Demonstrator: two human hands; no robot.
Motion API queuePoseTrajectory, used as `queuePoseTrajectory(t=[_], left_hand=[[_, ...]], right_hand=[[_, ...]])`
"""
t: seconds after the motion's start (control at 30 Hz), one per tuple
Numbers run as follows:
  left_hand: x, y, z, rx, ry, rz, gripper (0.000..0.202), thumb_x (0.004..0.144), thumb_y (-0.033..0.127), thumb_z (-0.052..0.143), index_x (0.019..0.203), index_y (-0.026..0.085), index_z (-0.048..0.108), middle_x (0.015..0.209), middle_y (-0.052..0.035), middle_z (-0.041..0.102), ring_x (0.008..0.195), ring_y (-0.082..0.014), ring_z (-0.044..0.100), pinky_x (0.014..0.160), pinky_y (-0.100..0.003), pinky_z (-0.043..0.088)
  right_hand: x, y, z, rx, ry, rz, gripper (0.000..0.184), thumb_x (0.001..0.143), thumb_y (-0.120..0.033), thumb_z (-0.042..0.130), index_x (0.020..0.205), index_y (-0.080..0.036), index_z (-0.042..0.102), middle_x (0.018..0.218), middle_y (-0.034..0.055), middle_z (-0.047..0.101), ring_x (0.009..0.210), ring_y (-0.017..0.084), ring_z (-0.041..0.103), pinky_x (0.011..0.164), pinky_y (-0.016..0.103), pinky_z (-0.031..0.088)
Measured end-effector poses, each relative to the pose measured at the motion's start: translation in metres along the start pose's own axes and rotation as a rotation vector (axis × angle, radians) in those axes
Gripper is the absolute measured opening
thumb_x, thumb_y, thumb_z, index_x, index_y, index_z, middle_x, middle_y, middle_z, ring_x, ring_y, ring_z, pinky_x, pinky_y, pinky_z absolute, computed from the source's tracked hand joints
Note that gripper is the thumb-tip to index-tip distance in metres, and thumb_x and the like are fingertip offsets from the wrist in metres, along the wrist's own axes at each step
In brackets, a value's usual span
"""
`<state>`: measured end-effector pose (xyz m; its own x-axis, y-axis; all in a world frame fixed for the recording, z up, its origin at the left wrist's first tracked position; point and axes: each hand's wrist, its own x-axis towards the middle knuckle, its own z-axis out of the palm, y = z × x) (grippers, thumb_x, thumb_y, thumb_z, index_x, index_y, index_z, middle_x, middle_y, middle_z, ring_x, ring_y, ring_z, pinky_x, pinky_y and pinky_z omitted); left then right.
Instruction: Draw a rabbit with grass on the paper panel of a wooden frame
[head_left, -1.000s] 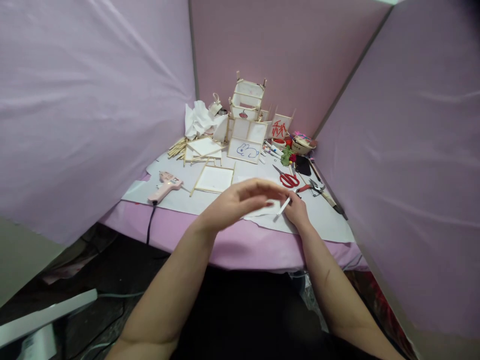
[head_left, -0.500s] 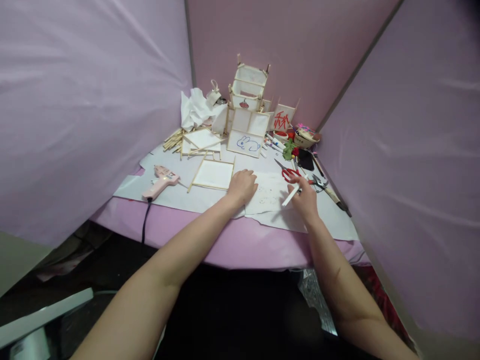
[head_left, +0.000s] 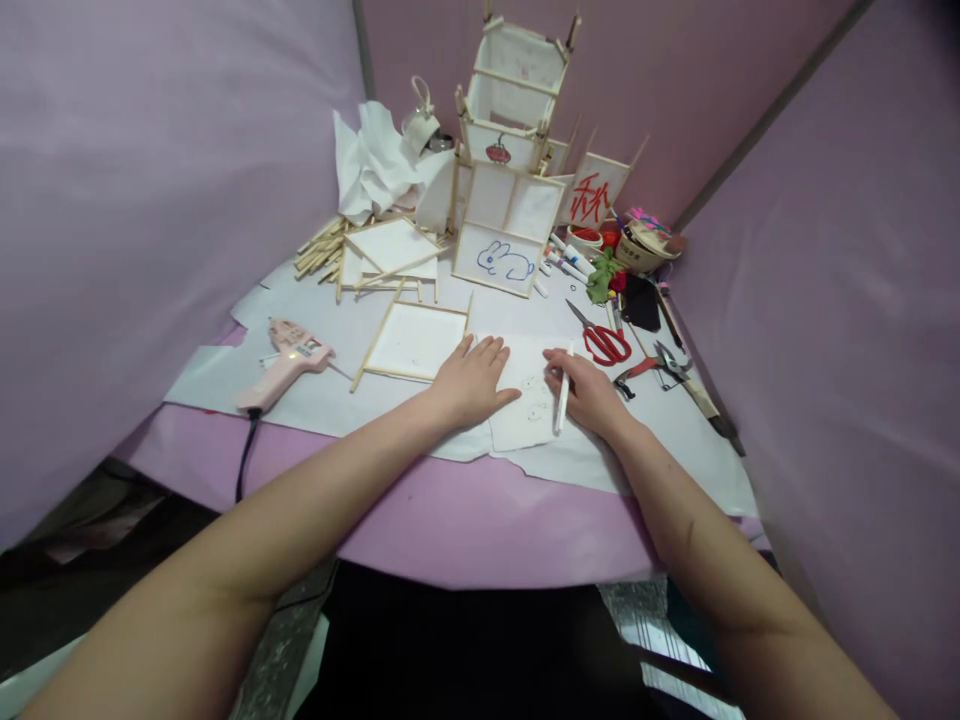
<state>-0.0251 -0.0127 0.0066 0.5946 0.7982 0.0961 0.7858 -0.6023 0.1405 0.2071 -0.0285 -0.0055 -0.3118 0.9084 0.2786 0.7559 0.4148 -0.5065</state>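
Left forearm (head_left: 352, 458) reaching in diagonally, left hand (head_left: 469, 390) flat and palm-down, left fingers (head_left: 492, 352) slightly spread, left thumb (head_left: 508, 398) out toward the right hand (head_left: 586, 390), its fingers bent in a pen-type grip, right forearm (head_left: 675, 505) angled in, hands apart.

Single camera, head-worn. Looks forward and down, over the dark lap (head_left: 465, 655) at bottom edge, onto the table (head_left: 517, 520). Wide, fairly near view: left hand (head_left: 469, 388) and right hand (head_left: 591, 396) close to mid-frame, arms (head_left: 300, 525) reaching in from lower corners. Wall (head_left: 660, 70) at top; drapes (head_left: 150, 190) both flanks.
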Motion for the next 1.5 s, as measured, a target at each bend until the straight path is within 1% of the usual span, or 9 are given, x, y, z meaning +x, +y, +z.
queuePoseTrajectory(t=[0.17,0.27,0.4,0.5,0.6,0.7,0.87,1.33,1.5], left_hand=[[0.0,-0.002,-0.006,0.001,-0.032,-0.023,0.076,0.098,0.056,0.051,0.152,0.004,0.039,0.162,-0.0213,0.034,0.154,-0.032,0.026,0.127,-0.051,0.014],[0.002,-0.004,-0.018,-0.006,0.002,-0.023,0.079,0.097,0.06,0.052,0.15,0.004,0.042,0.16,-0.0209,0.038,0.152,-0.0318,0.029,0.127,-0.049,0.017],[0.009,-0.008,-0.025,-0.008,0.019,-0.046,0.073,0.098,0.055,0.055,0.148,0.002,0.045,0.157,-0.0213,0.042,0.15,-0.0326,0.034,0.126,-0.048,0.023],[0.014,-0.01,-0.018,-0.03,0.007,0.007,0.068,0.098,0.05,0.058,0.146,0.004,0.048,0.156,-0.0201,0.044,0.148,-0.0318,0.037,0.125,-0.047,0.025],[0.016,-0.013,-0.008,-0.056,-0.018,0.046,0.066,0.097,0.052,0.059,0.143,0.005,0.052,0.155,-0.0193,0.045,0.148,-0.0312,0.038,0.125,-0.047,0.025],[0.015,-0.016,-0.001,-0.052,-0.034,0.051,0.07,0.097,0.056,0.056,0.144,0.004,0.05,0.156,-0.0198,0.043,0.15,-0.0305,0.035,0.126,-0.047,0.023],[0.007,-0.022,-0.003,-0.044,-0.024,0.043,0.082,0.095,0.063,0.054,0.151,0.005,0.042,0.161,-0.02,0.035,0.153,-0.0309,0.029,0.127,-0.05,0.016],[0.0,-0.027,-0.011,-0.089,0.06,-0.028,0.112,0.076,0.079,0.066,0.151,0.0,0.04,0.16,-0.026,0.03,0.151,-0.0384,0.03,0.126,-0.055,0.02],[0.001,-0.012,-0.017,-0.084,0.096,-0.063,0.1,0.082,0.068,0.07,0.149,-0.001,0.042,0.159,-0.0253,0.034,0.15,-0.0357,0.033,0.125,-0.05,0.027]], right_hand=[[-0.004,0.001,-0.007,0.052,0.039,-0.001,0.019,0.093,-0.028,0.058,0.11,-0.027,0.065,0.134,0.0087,0.068,0.131,0.03,0.058,0.107,0.051,0.047],[-0.001,-0.017,-0.023,0.193,0.226,0.086,0.024,0.097,-0.034,0.055,0.119,-0.031,0.064,0.13,0.0074,0.068,0.121,0.028,0.064,0.105,0.051,0.047],[0.02,-0.05,-0.042,0.532,0.297,0.139,0.031,0.101,-0.048,0.047,0.12,-0.029,0.062,0.09,0.0024,0.066,0.07,0.017,0.062,0.068,0.035,0.052],[0.043,-0.063,-0.028,0.796,0.234,0.27,0.031,0.098,-0.048,0.051,0.093,-0.024,0.069,0.063,-0.0027,0.049,0.057,0.013,0.048,0.052,0.028,0.038],[0.055,-0.059,0.003,0.949,0.167,0.44,0.022,0.094,-0.037,0.052,0.087,-0.021,0.065,0.057,-0.0053,0.043,0.052,0.012,0.042,0.048,0.025,0.032],[0.051,-0.049,0.024,0.832,0.199,0.491,0.006,0.089,-0.029,0.059,0.091,-0.024,0.059,0.061,-0.0067,0.05,0.053,0.011,0.044,0.05,0.024,0.036],[0.042,-0.043,0.022,0.526,0.174,0.433,0.008,0.087,-0.026,0.063,0.083,-0.024,0.057,0.065,-0.0058,0.055,0.055,0.011,0.048,0.052,0.025,0.04],[0.043,-0.058,0.017,0.418,0.082,0.278,0.004,0.087,-0.022,0.061,0.087,-0.026,0.063,0.062,-0.0058,0.06,0.049,0.011,0.052,0.047,0.026,0.041],[0.038,-0.06,0.017,0.441,0.272,0.22,0.009,0.084,-0.019,0.062,0.086,-0.027,0.064,0.067,-0.0031,0.063,0.055,0.014,0.058,0.051,0.029,0.047]])
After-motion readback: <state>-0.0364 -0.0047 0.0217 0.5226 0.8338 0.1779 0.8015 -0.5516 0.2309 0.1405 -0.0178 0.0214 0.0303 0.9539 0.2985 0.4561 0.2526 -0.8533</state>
